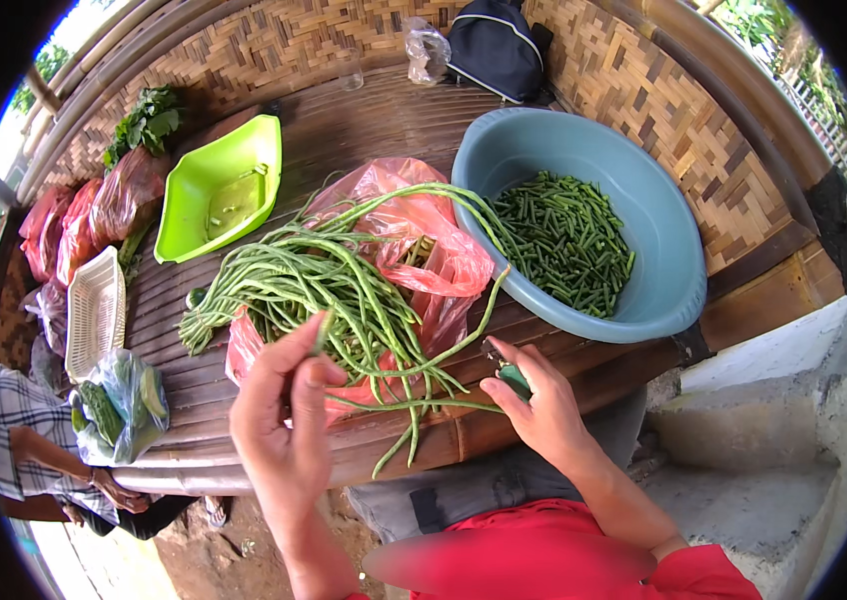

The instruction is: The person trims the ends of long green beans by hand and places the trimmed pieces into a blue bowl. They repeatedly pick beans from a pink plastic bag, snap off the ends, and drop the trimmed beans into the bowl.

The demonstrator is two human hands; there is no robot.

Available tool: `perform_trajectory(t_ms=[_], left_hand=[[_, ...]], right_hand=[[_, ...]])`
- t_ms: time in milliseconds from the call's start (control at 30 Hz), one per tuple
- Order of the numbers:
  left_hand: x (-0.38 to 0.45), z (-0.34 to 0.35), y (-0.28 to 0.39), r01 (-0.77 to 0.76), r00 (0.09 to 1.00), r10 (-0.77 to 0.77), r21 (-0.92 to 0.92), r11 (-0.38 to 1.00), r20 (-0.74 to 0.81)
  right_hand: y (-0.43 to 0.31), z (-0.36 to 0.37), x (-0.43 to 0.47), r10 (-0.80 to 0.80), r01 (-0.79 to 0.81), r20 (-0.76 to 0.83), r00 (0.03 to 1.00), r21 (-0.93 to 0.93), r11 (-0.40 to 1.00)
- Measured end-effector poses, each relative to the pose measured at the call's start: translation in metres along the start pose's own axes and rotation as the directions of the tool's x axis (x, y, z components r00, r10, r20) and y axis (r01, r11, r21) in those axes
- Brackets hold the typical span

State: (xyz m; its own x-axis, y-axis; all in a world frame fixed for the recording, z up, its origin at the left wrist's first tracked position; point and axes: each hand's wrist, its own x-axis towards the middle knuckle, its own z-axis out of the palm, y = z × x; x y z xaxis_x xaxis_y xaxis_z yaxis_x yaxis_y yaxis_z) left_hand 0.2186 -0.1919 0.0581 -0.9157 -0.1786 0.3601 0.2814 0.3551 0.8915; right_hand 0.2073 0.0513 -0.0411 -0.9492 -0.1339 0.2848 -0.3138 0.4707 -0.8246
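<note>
My left hand (pixel 281 420) is raised in front of the pile, pinching a short green piece of bean (pixel 323 334) between thumb and fingers. In my right hand (pixel 547 412) is a small cutting tool with a green handle (pixel 515 381); its dark end is partly hidden by the fingers. Between the hands lies a heap of yardlong beans (pixel 303 270), with long strands curving toward my right hand. Beneath and behind the beans spreads a red plastic bag (pixel 461 262). A blue-grey plastic basin (pixel 663 247) at the right contains many cut bean pieces (pixel 566 247).
A lime-green basin (pixel 187 191) with a few scraps sits behind the beans on the bamboo platform (pixel 386 112). Leftward are a white basket (pixel 97 300), bagged vegetables (pixel 120 405) and red bags (pixel 78 225). A black backpack (pixel 495 49) stands at the back. Another person (pixel 26 427) is at far left.
</note>
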Motion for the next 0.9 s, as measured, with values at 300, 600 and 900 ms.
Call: perform_trajectory(t_ms=[300,600,900], left_hand=[[-0.024,0.054,-0.003,0.258,0.966,-0.23,-0.332,0.907,0.12],[-0.031,0.054,-0.003,0.242,0.97,-0.227,-0.339,0.909,0.084],[-0.034,0.05,-0.012,0.126,0.991,-0.137,-0.304,0.944,-0.014]], right_hand=[[-0.053,-0.026,0.001,0.096,-0.281,0.335,0.937,0.567,0.774],[-0.055,-0.02,0.01,-0.137,0.025,0.178,0.974,0.521,0.853],[-0.069,-0.012,0.025,-0.13,0.005,0.302,0.944,0.383,0.924]])
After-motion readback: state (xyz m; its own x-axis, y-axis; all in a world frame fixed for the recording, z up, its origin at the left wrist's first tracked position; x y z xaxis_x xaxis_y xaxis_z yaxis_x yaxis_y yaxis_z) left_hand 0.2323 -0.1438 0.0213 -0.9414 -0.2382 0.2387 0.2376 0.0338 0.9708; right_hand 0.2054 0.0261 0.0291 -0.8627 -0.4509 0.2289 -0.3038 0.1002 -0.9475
